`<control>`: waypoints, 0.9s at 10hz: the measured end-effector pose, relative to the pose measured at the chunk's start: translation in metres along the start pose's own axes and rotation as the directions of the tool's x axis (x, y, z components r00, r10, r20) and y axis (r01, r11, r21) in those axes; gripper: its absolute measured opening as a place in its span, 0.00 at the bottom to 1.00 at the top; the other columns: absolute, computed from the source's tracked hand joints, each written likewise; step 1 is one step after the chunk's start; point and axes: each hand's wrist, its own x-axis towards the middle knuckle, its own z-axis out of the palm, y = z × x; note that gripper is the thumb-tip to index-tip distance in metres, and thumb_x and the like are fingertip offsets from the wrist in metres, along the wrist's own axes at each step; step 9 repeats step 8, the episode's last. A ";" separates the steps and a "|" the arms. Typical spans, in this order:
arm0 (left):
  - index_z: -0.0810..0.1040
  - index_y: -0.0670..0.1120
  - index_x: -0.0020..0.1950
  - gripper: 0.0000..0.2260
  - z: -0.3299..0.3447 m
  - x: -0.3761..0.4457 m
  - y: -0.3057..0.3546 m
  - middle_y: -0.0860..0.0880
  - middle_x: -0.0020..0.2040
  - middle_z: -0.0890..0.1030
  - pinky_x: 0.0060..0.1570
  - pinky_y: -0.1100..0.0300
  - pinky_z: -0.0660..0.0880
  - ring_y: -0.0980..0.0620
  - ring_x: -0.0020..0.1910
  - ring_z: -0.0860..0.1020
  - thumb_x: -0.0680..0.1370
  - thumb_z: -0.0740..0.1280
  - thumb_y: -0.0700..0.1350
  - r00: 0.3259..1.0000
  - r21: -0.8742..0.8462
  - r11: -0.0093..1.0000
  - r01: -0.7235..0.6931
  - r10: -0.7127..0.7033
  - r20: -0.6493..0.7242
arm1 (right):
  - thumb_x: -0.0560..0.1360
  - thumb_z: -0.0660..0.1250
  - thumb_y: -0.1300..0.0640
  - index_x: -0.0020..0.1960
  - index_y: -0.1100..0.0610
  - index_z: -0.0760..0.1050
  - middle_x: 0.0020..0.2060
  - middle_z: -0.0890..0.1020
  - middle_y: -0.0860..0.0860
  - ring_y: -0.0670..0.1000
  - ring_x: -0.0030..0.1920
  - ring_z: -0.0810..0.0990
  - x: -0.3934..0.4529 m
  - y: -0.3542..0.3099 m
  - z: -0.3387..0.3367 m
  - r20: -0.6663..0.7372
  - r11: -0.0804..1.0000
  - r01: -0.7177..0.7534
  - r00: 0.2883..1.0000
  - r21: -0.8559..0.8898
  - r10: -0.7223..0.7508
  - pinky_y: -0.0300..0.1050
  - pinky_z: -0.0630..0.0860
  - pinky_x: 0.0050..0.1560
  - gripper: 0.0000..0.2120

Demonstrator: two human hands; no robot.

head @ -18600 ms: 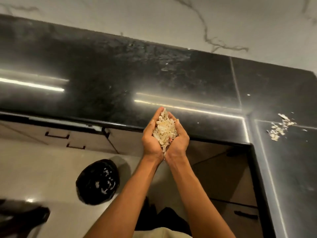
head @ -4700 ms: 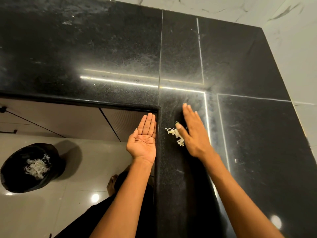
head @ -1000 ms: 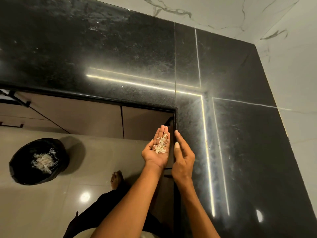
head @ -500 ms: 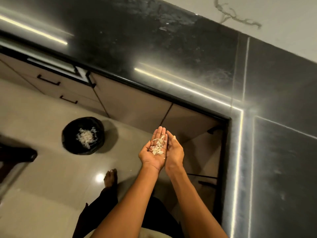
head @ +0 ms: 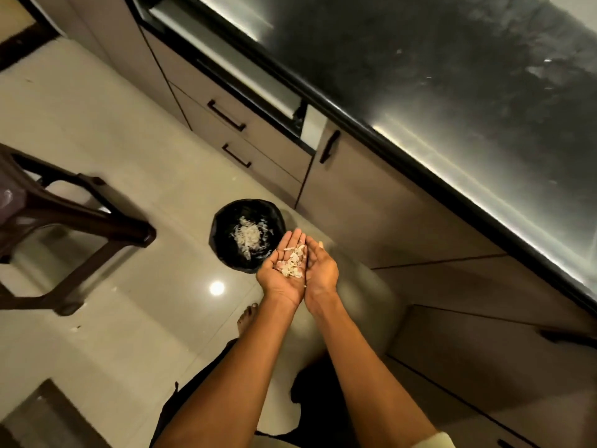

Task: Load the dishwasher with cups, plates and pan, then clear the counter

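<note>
Two hands now nearer one bin [head: 247, 235], left hand [head: 284, 270] cupping scraps [head: 293, 261], right hand [head: 319, 270] alongside

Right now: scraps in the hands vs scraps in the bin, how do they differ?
The scraps in the hands are a small loose scatter of flakes on the left hand, the right hand cupped beside it. The scraps in the bin form a bigger, stringier heap on the black liner. Both are pale, off-white peelings.
</note>
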 end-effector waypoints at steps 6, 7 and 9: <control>0.73 0.48 0.71 0.22 -0.090 0.313 0.157 0.44 0.64 0.80 0.65 0.44 0.73 0.41 0.62 0.78 0.79 0.62 0.54 0.978 0.392 0.914 -0.106 0.166 -0.123 | 0.86 0.53 0.50 0.62 0.65 0.78 0.65 0.79 0.62 0.61 0.62 0.80 0.306 0.172 0.089 -0.047 0.745 -0.094 0.995 -0.661 0.084 0.53 0.74 0.64 0.21; 0.71 0.51 0.74 0.36 -0.133 0.377 0.177 0.44 0.67 0.78 0.68 0.42 0.71 0.40 0.65 0.77 0.69 0.68 0.63 0.984 0.597 0.802 -0.005 0.111 -0.141 | 0.86 0.51 0.46 0.69 0.65 0.73 0.68 0.76 0.61 0.63 0.67 0.75 0.352 0.188 0.081 -0.069 0.519 -0.071 0.997 -0.852 0.023 0.55 0.70 0.70 0.26; 0.76 0.43 0.65 0.21 -0.116 0.355 0.190 0.47 0.60 0.81 0.58 0.54 0.74 0.47 0.60 0.77 0.82 0.56 0.56 0.975 0.669 0.740 0.070 0.090 -0.202 | 0.85 0.50 0.45 0.75 0.56 0.69 0.72 0.73 0.58 0.61 0.71 0.71 0.384 0.208 0.076 0.127 0.300 0.140 0.990 -0.944 -0.062 0.58 0.67 0.73 0.25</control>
